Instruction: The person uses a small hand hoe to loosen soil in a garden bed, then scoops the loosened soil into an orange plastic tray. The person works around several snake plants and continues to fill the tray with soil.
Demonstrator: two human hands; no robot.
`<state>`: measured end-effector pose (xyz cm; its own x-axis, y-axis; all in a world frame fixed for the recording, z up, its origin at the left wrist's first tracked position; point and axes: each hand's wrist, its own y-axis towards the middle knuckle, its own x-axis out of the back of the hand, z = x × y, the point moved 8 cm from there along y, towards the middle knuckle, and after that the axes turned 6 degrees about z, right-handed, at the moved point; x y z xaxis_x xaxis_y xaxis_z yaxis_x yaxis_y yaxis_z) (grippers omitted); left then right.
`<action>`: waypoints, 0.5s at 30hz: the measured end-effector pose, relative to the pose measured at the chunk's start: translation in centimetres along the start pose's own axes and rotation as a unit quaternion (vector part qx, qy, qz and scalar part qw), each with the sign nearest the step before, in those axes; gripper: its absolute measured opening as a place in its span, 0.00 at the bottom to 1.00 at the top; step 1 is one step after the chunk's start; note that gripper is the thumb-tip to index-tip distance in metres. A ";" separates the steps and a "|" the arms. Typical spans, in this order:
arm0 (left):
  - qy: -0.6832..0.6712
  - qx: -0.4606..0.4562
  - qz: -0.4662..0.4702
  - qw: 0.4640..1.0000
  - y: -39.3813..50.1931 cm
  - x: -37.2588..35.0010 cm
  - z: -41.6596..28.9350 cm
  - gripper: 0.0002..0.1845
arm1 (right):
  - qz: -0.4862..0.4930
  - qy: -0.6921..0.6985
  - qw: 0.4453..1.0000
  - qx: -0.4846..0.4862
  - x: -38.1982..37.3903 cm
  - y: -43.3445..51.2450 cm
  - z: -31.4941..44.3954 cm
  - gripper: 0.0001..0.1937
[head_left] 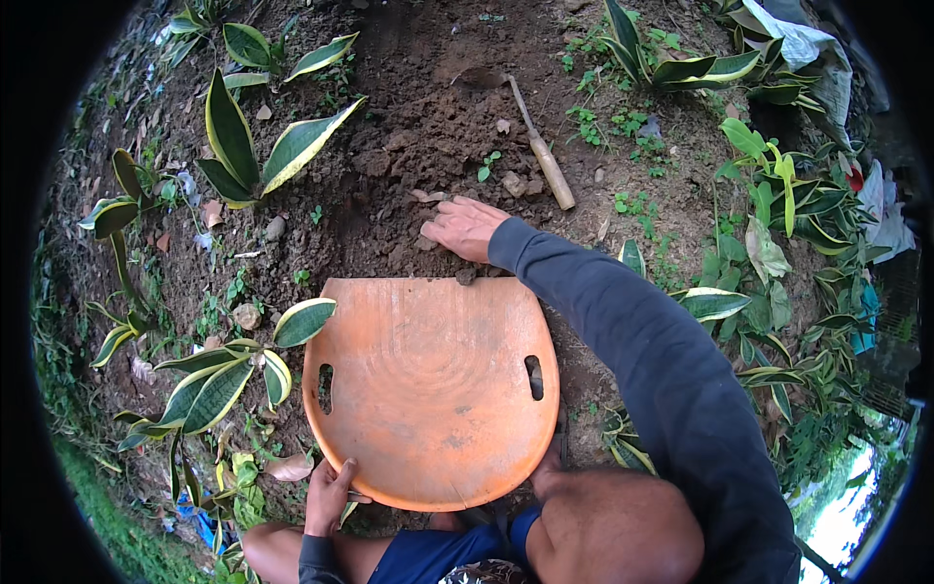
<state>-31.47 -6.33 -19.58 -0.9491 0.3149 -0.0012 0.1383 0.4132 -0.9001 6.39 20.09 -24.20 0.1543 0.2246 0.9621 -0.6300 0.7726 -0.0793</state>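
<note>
An orange plastic scoop pan [430,387] with two handle slots lies before me, its straight edge against the dug soil [408,146]. My left hand [332,489] grips its rounded rim at the lower left, thumb on top. Just beyond the straight edge, my right hand [467,228] rests on the loose soil, palm down; whether its fingers hold any soil is hidden. A few clods lie at the pan's edge. Up and to the right of my right hand, a hand tool with a wooden handle [552,172] lies on the ground, its metal blade partly in the soil.
Variegated snake plants [232,139] grow on the left, some leaves touching the pan's left edge. More snake plants [700,69] and leafy weeds stand on the right. Stones [246,316], dry leaves and a pale plastic sheet [810,55] are about. My bent knees are near the pan.
</note>
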 end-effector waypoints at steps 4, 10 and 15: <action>0.016 0.009 -0.031 0.999 1.0 0.5 1.0 0.17 | 0.088 0.102 0.990 -0.050 -0.7 -0.7 -0.8 0.14; 0.052 0.071 0.005 0.996 2.1 -0.5 2.4 0.24 | 0.171 0.174 0.967 -0.080 -1.6 -3.1 1.8 0.22; 0.366 0.063 -0.011 0.928 2.2 1.4 1.0 0.26 | 0.231 0.180 0.955 0.052 -4.0 -5.8 9.1 0.29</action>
<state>-32.82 -5.84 -22.01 -0.4983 0.8229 0.2732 0.0435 0.3384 -0.9400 2.47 9.28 -25.21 0.0825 0.7312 0.6772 -0.7630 0.4834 -0.4291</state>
